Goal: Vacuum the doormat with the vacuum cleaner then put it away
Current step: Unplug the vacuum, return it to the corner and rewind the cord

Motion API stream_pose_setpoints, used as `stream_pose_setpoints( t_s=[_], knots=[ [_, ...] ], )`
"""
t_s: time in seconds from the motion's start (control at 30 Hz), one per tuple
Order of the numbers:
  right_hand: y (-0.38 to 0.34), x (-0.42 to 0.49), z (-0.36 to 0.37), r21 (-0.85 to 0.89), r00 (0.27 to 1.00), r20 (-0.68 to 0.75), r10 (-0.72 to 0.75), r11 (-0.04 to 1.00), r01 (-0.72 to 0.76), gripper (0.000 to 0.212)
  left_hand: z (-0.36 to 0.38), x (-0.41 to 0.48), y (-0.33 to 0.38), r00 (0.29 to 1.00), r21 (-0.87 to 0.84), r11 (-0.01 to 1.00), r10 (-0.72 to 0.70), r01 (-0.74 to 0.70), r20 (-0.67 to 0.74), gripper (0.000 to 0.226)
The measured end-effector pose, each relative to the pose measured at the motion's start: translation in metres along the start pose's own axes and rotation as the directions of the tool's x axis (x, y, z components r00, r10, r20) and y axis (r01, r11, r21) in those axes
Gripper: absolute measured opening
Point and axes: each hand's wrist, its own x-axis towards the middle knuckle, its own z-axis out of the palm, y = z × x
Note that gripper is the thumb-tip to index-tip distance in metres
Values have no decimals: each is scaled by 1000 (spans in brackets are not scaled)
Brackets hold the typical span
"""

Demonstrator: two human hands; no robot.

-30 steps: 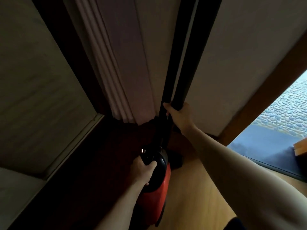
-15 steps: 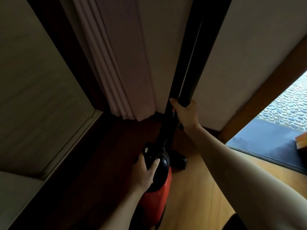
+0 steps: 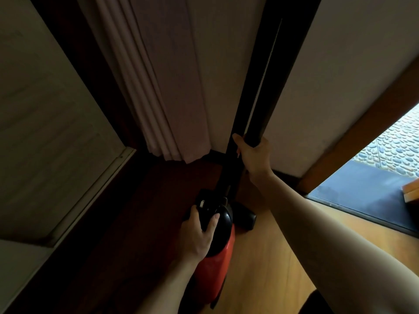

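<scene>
Gripping vacuum cleaner [image 3: 215, 264], left hand [image 3: 199, 234] fingers curled over it, right hand [image 3: 255, 156] fingers clamped on upright bar [image 3: 283, 75], curtain [image 3: 158, 87] alongside

I got a dim, soft picture. Daylight came in through the doorway [image 3: 394, 146] at the far right, pale and nearly washed out there, and fell across the near floor [image 3: 272, 273] and the top of the right forearm [image 3: 322, 227]. The left wall [image 3: 45, 109] and the floor below it sat in heavy shadow. The post [image 3: 257, 109] read as a black band, and the vacuum [image 3: 217, 259] kept only a faint glint on its black top. Straight edges bowed toward the borders.
</scene>
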Motion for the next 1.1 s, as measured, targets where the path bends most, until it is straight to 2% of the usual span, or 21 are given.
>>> stream_pose_setpoints(
  t_s=[0.2,0.33,0.57,0.73,0.83,0.93,1.1],
  knots=[
    [3,2,-3,-42,998,56,-13,999,15,28,-1,-4,3,1000,22,1000,-17,17,-20,48],
    [8,3,-1,-29,998,51,-32,999,34,28,0,-4,6,999,29,999,-13,14,-29,74],
    [8,7,-3,-24,997,72,-35,999,36,26,4,3,4,998,43,998,-54,54,10,81],
    [12,14,-1,-40,996,83,-32,999,36,22,6,6,5,998,70,996,-62,61,12,71],
    [15,14,0,-55,996,81,-22,998,27,22,4,7,6,990,136,982,-138,131,40,56],
    [19,12,-1,-82,998,65,18,997,-13,19,-3,8,12,973,182,962,-218,201,77,58],
    [24,1,-7,-188,994,88,68,981,-50,39,-24,12,15,970,71,973,-225,219,92,41]
  ],
)
